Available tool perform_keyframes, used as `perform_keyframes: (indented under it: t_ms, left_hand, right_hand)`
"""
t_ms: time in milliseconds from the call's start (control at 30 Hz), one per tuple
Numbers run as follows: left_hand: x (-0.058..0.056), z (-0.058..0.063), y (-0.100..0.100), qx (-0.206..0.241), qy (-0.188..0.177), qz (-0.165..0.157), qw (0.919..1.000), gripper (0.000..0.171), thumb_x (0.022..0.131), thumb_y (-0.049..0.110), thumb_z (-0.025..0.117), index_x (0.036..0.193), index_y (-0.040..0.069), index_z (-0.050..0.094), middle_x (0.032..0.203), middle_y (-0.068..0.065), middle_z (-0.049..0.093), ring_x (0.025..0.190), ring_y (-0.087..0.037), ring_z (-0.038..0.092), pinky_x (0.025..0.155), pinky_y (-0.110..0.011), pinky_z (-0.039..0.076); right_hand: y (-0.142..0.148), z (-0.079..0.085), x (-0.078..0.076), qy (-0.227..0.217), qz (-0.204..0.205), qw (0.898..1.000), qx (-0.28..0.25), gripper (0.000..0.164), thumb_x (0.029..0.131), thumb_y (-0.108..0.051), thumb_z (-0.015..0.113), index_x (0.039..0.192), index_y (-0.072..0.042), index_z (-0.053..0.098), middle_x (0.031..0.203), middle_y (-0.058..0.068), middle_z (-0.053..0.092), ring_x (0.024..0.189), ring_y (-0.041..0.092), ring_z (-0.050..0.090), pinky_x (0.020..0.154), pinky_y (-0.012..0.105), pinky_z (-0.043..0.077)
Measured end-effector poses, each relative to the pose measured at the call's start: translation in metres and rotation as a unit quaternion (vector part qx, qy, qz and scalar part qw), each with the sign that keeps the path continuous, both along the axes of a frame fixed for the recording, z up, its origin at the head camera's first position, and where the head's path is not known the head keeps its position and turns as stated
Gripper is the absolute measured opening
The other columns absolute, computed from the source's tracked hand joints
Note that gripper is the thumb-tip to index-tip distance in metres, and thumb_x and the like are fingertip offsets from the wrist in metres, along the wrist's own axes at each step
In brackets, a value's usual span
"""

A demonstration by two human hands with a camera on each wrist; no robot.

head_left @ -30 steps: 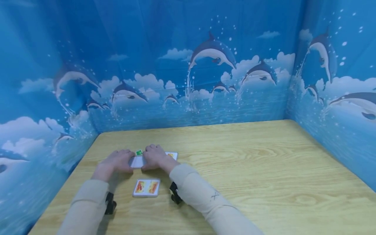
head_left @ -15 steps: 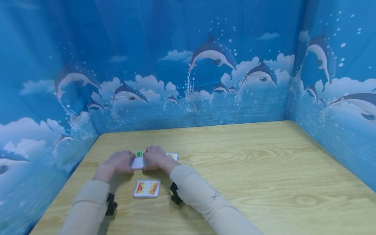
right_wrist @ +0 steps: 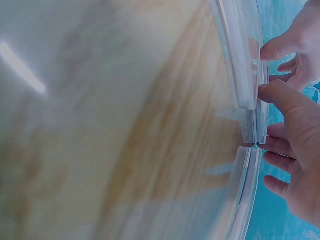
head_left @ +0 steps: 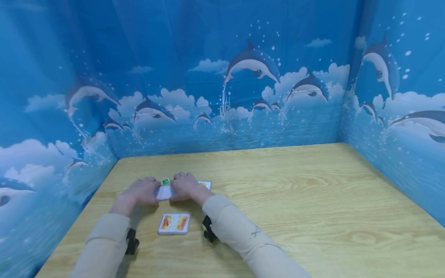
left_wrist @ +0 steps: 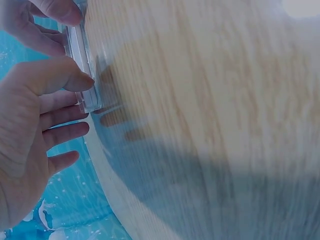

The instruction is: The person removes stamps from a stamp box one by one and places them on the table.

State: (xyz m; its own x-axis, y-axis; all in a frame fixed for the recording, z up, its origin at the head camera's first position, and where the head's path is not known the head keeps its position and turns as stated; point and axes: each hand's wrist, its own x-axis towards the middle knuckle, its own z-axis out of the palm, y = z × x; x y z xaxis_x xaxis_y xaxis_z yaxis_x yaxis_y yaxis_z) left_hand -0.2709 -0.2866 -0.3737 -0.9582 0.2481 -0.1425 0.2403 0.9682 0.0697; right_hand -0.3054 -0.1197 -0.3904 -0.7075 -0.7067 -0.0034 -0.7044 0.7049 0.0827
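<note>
A flat clear plastic case (head_left: 163, 192) with a whitish face lies at the left of the table. My left hand (head_left: 140, 191) grips its left end, thumb along the near edge and fingers at the far side. The right hand (head_left: 184, 187) holds the other end the same way, covering part of it. In the left wrist view the case (left_wrist: 83, 65) shows edge-on under the left thumb (left_wrist: 80, 81). From the right wrist, the right thumb (right_wrist: 275, 94) presses the case's near edge. A small green picture piece (head_left: 165, 181) shows between the hands at the far edge.
Nearer the person lies another flat case (head_left: 174, 223) with two orange pictures. A further case (head_left: 206, 184) with a yellow-orange picture is partly hidden beyond the right wrist. Dolphin-print curtains (head_left: 250, 77) border the wood-grain table (head_left: 295, 193) at the back and sides.
Both hands keep their hold on the clear case, which stays in place. Only a very slight shift of the whole view shows.
</note>
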Motion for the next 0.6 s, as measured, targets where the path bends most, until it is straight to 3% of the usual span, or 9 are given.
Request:
perform_keyframes:
  t_ms: [267,600]
  left_hand:
    - [0.0005,-0.0002,0.0013,-0.001,-0.004,0.005,1.0000,0.062,0.067,0.030,0.075,0.121,0.005,0.057,0.113,-0.014,0.057,0.102,-0.033,0.052,0.090,-0.054,0.039]
    - [0.0012,-0.0019,-0.0006,0.001,0.014,-0.012,0.9998,0.061,0.066,0.027,0.074,0.120,0.003,0.057,0.112,-0.015,0.057,0.100,-0.032,0.053,0.090,-0.054,0.039]
  right_hand:
    - [0.0003,0.0005,-0.0010,-0.010,0.000,1.000,0.000,0.053,0.079,-0.056,0.063,0.118,-0.018,0.060,0.114,-0.003,0.055,0.102,0.011,0.047,0.089,0.028,0.039]
    - [-0.0004,0.0016,0.0002,-0.006,-0.001,1.000,0.008,0.055,0.080,-0.057,0.061,0.119,-0.019,0.060,0.117,-0.003,0.055,0.106,0.012,0.047,0.092,0.030,0.039]
